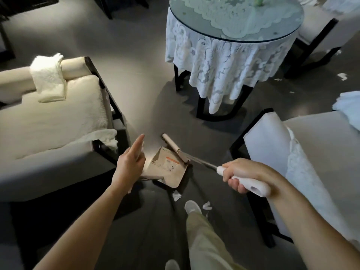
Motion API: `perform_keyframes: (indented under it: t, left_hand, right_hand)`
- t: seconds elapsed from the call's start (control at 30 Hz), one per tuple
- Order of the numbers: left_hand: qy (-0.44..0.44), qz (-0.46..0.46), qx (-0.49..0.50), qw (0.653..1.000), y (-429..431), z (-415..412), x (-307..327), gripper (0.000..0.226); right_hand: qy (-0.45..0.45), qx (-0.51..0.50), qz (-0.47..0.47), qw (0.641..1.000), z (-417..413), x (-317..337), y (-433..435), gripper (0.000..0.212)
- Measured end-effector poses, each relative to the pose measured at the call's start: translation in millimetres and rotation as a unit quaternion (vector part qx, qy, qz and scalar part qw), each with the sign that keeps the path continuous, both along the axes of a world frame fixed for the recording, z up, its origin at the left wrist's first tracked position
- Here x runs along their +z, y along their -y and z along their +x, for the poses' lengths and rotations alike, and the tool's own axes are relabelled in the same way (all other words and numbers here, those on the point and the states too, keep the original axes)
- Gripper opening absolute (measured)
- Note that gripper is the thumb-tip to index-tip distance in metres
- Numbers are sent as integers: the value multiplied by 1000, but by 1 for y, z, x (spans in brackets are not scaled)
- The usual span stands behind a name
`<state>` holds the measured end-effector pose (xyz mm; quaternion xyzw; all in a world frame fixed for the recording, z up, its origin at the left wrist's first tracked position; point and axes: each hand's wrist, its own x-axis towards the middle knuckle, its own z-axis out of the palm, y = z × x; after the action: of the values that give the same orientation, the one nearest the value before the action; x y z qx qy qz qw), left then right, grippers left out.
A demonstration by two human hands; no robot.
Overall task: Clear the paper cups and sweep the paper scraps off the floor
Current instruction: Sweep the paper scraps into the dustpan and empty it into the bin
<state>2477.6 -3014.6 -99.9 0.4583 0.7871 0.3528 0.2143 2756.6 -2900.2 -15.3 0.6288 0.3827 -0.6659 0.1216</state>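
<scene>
Here the right hand [247, 176] curls tightly round a smooth white plastic handle [253, 185]. Its thin metal shaft runs beyond the knuckles to a cream bar-shaped head [172, 143] over a flat beige dustpan [169, 170]. The left hand [129, 164] holds nothing, fingers straight and together, its palm overlapping the pan's edge. Torn white paper scraps [176, 196] lie just nearer than both hands on the glossy dark-grey floor [136, 75], with a lace-draped, glass-topped round table [233, 61] beyond the fingertips.

Dustpan [167, 169] partly behind left hand [130, 162]; green object [260, 1], perhaps a cup, mostly off-frame.
</scene>
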Motion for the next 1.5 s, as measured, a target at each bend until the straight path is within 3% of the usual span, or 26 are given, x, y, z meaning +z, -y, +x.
perform_keyframes:
  t: [0.2, 0.37, 0.47, 0.8, 0.87, 1.03, 1.13, 1.27, 1.5]
  left_hand:
    - [-9, 14, -19, 1000, 88, 19, 20, 65]
    - [-22, 13, -8, 1000, 154, 26, 18, 64]
    - [-61, 22, -51, 997, 194, 32, 9, 68]
    - [-9, -44, -72, 996, 272, 59, -17, 73]
    - [-10, -65, -70, 995, 282, 66, -26, 71]
    - [-4, -56, -45, 997, 283, 77, -38, 63]
    - [-15, -50, -44, 998, 279, 78, -39, 60]
    - [2, -50, -44, 998, 281, 87, -35, 59]
    - [40, -78, -50, 995, 296, 110, -21, 61]
  right_hand:
    - [-5, -75, 5, 997, 33, -4, 68, 17]
    - [42, -70, 24, 996, 56, -21, 109, 12]
    - [74, -46, 35, 996, 65, -38, 129, 11]
    - [109, 59, 34, 992, 63, -79, 184, 13]
    - [104, 73, 42, 991, 58, -81, 197, 10]
    - [105, 134, 28, 985, 48, -75, 238, 27]
    - [101, 166, -2, 981, 45, -70, 266, 21]
    - [69, 97, -77, 990, 63, -65, 286, 27]
    - [33, -9, -56, 998, 132, -36, 284, 51]
